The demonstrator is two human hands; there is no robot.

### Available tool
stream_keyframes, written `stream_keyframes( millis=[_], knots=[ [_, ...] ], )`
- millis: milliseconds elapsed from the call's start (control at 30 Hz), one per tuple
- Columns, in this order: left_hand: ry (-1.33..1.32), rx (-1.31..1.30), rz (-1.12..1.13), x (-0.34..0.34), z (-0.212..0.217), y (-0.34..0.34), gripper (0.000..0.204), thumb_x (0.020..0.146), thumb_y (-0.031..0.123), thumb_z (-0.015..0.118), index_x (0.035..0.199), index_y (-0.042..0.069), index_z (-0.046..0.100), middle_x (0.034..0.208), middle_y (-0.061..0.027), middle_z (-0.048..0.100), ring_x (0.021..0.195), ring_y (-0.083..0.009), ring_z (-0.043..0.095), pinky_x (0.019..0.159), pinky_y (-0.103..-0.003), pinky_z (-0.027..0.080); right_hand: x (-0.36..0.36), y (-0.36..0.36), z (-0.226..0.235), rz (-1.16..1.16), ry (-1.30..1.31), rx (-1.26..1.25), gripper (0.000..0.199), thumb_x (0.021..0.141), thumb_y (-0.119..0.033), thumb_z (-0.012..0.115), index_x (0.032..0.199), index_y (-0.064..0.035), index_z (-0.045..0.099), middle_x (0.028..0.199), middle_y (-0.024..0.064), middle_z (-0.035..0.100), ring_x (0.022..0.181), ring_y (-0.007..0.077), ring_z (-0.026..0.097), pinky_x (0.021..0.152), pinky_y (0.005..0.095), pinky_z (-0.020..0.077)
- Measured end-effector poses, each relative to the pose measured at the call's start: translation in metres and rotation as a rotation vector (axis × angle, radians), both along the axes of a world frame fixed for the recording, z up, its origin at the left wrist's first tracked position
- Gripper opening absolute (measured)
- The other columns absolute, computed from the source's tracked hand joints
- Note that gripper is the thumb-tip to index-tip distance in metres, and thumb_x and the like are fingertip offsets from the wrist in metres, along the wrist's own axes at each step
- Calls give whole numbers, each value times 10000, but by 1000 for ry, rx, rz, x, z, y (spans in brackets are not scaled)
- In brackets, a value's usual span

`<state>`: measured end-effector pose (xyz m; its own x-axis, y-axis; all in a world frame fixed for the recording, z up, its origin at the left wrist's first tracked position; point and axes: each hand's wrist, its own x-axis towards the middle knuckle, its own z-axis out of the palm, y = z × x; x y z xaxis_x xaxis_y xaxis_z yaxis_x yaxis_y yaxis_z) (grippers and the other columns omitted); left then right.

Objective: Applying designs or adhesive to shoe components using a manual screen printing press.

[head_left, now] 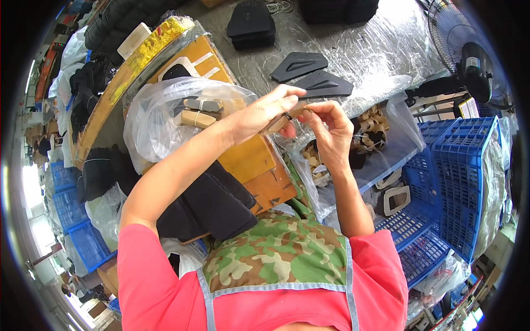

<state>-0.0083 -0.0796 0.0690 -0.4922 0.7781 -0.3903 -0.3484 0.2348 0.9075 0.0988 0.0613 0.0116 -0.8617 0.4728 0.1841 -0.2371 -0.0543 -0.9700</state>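
Observation:
In front of me, above the table's near edge, my two hands meet around a small tan strip-like piece (277, 123) with a dark band or edge on it. The fingers of my left hand (268, 112) curl over it from the left. From the right, my right hand (329, 128) pinches at its upper end, thumb against forefinger. Fingers hide much of the piece, so its exact kind is unclear. Left of my hands, an open clear plastic bag (149, 118) holds a tan banded bundle (197, 118) and a grey banded bundle (203, 104).
Two black shaped panels (301, 64) lie beyond my hands on the plastic-covered table (386, 44). Black padded pieces (251, 25) are stacked farther back. Tan scraps (372, 121) fill a lined bin at right, beside blue crates (461, 171) and a fan (475, 63). Black fabric (212, 204) lies near my waist.

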Motion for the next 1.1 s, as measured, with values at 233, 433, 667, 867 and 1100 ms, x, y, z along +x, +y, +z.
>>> stream_keyframes(
  millis=[233,433,667,867,1100],
  knots=[
    [-242,-10,-234,-9,-8,-5,345,1009,322,415,1258,94,485,832,-22,535,480,-11,354,427,-162,311,-3,2,5,101,-91,-63,123,877,-53,661,986,4,650,823,11,664,741,60,605,673,203,481],
    [-297,140,-69,-4,-14,-11,325,997,276,434,1203,32,496,849,-34,576,535,-14,422,465,-155,369,-5,1,12,122,-144,-136,128,933,-64,580,1013,4,652,853,28,659,737,72,593,667,209,478],
    [-124,22,-86,-21,-13,-30,281,996,255,421,1133,29,516,873,-42,585,568,-22,438,498,-161,390,-41,85,-8,-64,-218,1075,346,739,-158,727,1078,-120,667,1130,59,635,1071,257,572,929,380,440],
    [-6,-60,203,-33,-14,-17,261,975,259,477,1139,55,473,812,-7,507,586,-34,424,494,-192,366,-57,122,-15,286,-349,1153,466,682,-213,762,1133,-153,660,1203,31,597,1154,251,514,981,391,402],
    [807,-346,88,-90,-60,29,408,816,122,609,1162,-11,437,887,-127,558,922,-292,609,772,-406,479,-71,124,-13,328,-412,1119,463,683,-216,759,1126,-133,655,1133,76,602,1125,276,526,958,391,429]
  ],
)
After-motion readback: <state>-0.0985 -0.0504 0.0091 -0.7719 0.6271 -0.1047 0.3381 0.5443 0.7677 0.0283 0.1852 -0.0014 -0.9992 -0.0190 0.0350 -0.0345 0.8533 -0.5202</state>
